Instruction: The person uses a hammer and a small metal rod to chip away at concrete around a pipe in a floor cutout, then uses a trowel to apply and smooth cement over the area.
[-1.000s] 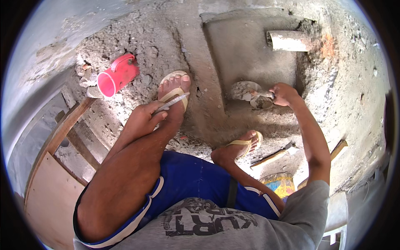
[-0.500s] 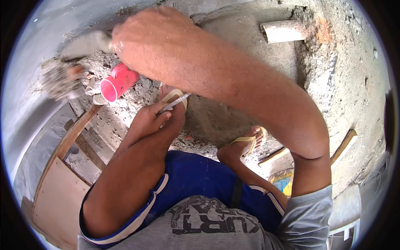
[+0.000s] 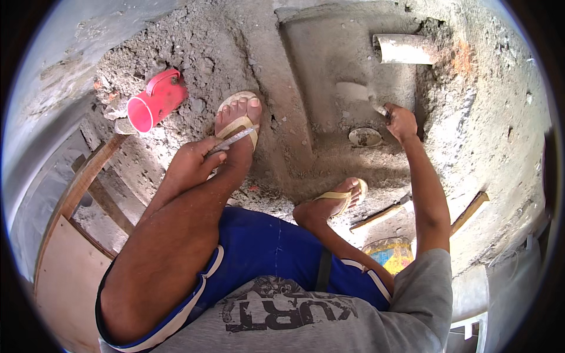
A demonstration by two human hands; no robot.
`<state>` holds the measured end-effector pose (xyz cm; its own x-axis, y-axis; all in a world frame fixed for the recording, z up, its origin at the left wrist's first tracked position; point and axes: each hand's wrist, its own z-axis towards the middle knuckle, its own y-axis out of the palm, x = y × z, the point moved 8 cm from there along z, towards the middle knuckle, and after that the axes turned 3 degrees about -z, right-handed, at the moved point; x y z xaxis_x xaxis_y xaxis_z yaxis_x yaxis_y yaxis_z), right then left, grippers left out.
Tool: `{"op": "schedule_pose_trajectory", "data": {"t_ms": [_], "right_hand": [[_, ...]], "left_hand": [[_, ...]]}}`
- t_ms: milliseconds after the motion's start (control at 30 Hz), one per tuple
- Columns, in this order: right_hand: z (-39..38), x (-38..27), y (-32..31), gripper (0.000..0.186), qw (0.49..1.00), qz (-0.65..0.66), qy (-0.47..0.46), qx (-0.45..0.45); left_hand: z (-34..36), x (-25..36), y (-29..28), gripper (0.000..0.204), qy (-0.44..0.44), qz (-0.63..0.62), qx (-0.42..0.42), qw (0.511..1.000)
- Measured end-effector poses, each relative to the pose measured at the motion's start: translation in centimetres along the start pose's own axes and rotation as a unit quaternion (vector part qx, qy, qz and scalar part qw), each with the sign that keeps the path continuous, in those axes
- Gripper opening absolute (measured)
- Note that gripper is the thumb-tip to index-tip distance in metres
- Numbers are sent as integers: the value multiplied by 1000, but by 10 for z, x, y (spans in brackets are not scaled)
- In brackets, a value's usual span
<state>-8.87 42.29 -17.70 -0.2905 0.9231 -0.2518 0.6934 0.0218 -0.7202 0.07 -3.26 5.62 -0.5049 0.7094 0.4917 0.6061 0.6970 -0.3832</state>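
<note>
Inside a square mortar-lined recess [image 3: 329, 65] in the floor, my right hand [image 3: 402, 122] is closed round the handle of a trowel [image 3: 352, 91]. The trowel's flat blade points left and lies close to the grey mortar; I cannot tell whether it touches. A round drain opening [image 3: 365, 137] lies just below the blade. Over my left foot, my left hand [image 3: 197, 157] pinches a thin grey-white strip [image 3: 234, 140] that slants up to the right; its exact kind is unclear.
A red plastic mug [image 3: 157, 105] lies on its side on rubble at the left. A cut pipe [image 3: 406, 49] juts into the recess. Near my right foot are a wood-handled tool [image 3: 379, 217], a wooden piece [image 3: 469, 212] and a bucket [image 3: 388, 254]. A wooden frame [image 3: 88, 176] stands left.
My right hand has swung from the far left, above the mug, across to the right into the recess, still with the trowel. My left hand keeps the strip in nearly the same place.
</note>
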Motion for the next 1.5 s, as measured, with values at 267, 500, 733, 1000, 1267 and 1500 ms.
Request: {"op": "schedule_pose_trajectory", "data": {"t_ms": [267,500,733,1000,1267,1500], "right_hand": [[42,26,15,32,998,-48,11,36],[51,-7,17,44,983,-122,-9,-137],[26,-17,88,27,955,-178,-46,-233],[38,-56,79,27,941,-150,10,-303],[51,-43,92,43,899,-149,-44,-410],[4,-52,-69,26,961,-49,9,-273]], "left_hand": [[13,14,8,29,3,28,-22,999],[11,14,7,29,22,5,-6,1000],[15,10,6,25,-32,-2,-19,999],[17,12,8,28,8,-7,-9,1000],[10,11,4,27,38,4,8,999],[6,2,3,29,-14,17,-14,1000]]}}
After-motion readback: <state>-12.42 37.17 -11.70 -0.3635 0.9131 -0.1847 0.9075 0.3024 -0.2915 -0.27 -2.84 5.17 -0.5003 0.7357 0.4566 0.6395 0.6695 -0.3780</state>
